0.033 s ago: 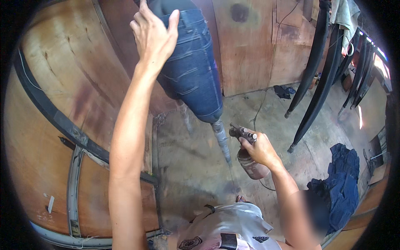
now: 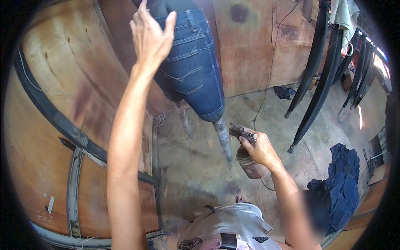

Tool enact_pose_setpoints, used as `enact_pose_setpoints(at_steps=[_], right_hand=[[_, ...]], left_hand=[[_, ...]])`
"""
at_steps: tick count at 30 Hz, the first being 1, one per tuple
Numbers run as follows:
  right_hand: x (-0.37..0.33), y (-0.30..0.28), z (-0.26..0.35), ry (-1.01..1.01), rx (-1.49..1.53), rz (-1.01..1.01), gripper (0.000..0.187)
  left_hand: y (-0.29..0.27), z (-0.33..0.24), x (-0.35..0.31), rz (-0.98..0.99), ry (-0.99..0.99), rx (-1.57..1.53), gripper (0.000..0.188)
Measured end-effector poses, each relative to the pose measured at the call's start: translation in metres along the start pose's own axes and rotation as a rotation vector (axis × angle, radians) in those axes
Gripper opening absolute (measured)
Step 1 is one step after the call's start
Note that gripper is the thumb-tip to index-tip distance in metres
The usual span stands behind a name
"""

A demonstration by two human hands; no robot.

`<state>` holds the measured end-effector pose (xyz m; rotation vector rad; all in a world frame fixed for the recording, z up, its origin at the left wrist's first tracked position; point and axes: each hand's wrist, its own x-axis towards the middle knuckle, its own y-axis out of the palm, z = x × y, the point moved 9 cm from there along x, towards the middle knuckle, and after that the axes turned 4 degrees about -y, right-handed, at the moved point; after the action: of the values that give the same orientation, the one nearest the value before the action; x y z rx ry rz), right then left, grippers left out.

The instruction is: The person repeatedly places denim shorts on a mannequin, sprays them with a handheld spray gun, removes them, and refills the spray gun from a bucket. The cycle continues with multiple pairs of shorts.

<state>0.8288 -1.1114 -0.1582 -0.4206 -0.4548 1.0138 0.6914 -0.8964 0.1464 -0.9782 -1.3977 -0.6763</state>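
Note:
Blue denim shorts (image 2: 189, 71) with light pocket stitching hang on a dark form, their back pockets toward me. A grey wrapped leg (image 2: 222, 139) of the form shows below the hem. My left hand (image 2: 153, 37) is at the waistband's left side, thumb apart and fingers stretched upward; the fingertips reach the picture's top. Lower down on the right, my right hand (image 2: 262, 149) is closed around a spray gun (image 2: 243, 132). A reddish-brown cup (image 2: 252, 166) hangs under the gun, whose nozzle points left toward the form's leg.
Long black padded forms (image 2: 321, 100) hang at the right, with a pale cloth (image 2: 345, 18) over them. Dark blue garments (image 2: 341, 187) lie heaped at the right. A hose (image 2: 259, 109) trails across the floor. Stained wooden panels (image 2: 79, 62) stand at the left.
The shorts have turned slightly on the form, with their hem a little further right. My left hand has shifted slightly left. My right hand and the spray gun stay nearly in place.

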Motion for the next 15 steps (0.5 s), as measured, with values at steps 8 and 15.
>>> enact_pose_setpoints(at_steps=[8, 15], right_hand=[[0.028, -0.098, 0.055, -0.345, 0.544, -0.458, 0.039], [0.075, -0.078, 0.015, -0.098, 0.239, -0.313, 0.026]], left_hand=[[0.069, 0.039, 0.048, 0.198, 0.345, -0.026, 0.058], [0.066, 0.013, 0.033, 0.079, 0.304, 0.084, 0.064]])
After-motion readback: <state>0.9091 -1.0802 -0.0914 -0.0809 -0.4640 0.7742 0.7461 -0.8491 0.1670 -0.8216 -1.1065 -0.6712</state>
